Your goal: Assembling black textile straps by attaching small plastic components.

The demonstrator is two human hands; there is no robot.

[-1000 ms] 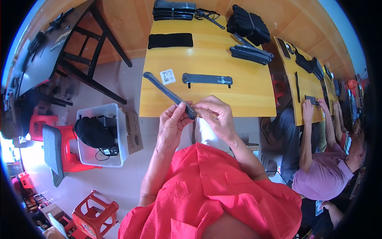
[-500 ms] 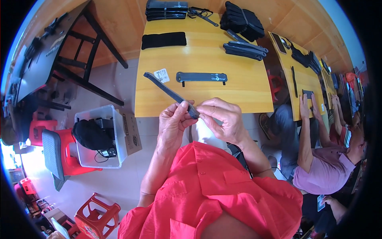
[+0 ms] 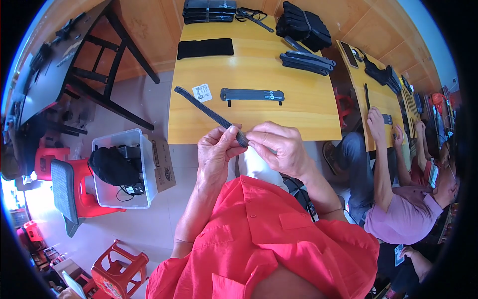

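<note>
Left hand (image 3: 215, 146) pinched a dark strip (image 3: 206, 110) at the surface's (image 3: 303, 117) near edge

Nearest was the wearer's red shirt (image 3: 259, 224). Just beyond it, the left hand's fingers were clamped on the dark strip close to its lower end; the rest of it slanted up and leftward, in view over the yellow surface. The right hand (image 3: 281, 147) met that lower end with thumb and forefinger bent toward each other; whether they gripped it, I could not tell.

Farther out, a white label (image 3: 202, 92) lay near the strip's upper part. To its right was a flat dark piece (image 3: 252, 94) with two short tabs on its near side. Past these came a pile of dark strips (image 3: 306, 64) at right and a black rectangle (image 3: 205, 48) at left. Farthest stood a banded black bundle (image 3: 302, 27) and, across from it, a banded stack (image 3: 201, 14).
</note>
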